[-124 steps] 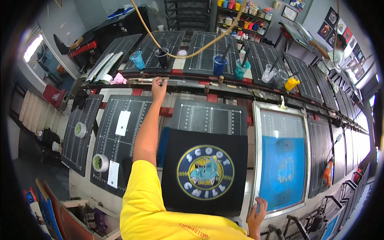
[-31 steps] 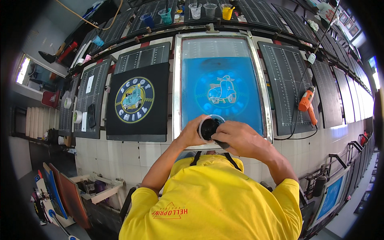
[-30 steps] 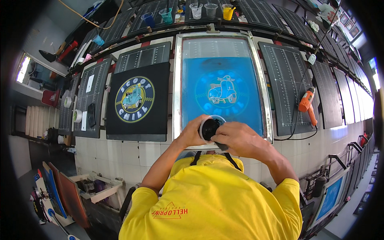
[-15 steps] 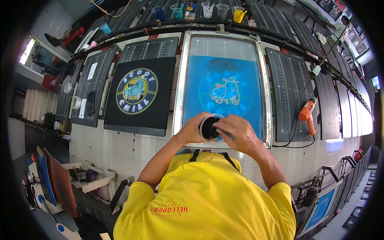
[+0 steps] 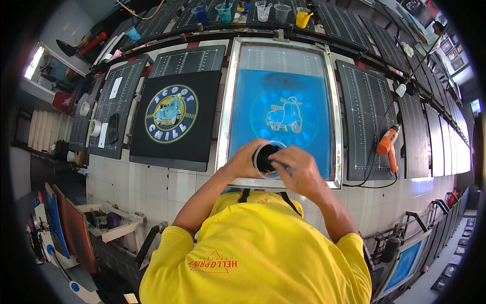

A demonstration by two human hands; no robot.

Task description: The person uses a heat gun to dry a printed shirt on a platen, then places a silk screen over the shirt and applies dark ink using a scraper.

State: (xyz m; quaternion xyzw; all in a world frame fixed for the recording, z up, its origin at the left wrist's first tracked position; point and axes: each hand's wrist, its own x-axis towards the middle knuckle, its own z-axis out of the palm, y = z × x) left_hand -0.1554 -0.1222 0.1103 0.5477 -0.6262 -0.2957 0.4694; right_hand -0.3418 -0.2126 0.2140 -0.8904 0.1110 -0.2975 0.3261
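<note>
My left hand (image 5: 244,159) is wrapped round a clear plastic cup (image 5: 262,174) with black ink (image 5: 264,158) inside. Over the cup's mouth, my right hand (image 5: 299,166) pinches a dark stick whose lower end is down in the ink; its exact kind is mostly hidden by the fingers. Both hands are above the near end of a silkscreen frame (image 5: 227,111) with a metal border. Its blue mesh (image 5: 309,96) carries a scooter design inside a ring. The frame lies over a black printing board.
On the board to the left lies a black printed T-shirt (image 5: 200,121). An orange heat gun (image 5: 388,142) with its cable rests on the board to the right. Several ink cups, including a yellow one (image 5: 302,19), stand along the far row. A phone (image 5: 114,127) lies further left.
My right hand has shifted slightly and is blurred, moving the stick within the cup. The left hand keeps its hold on the cup. The whole view has shifted a little.
</note>
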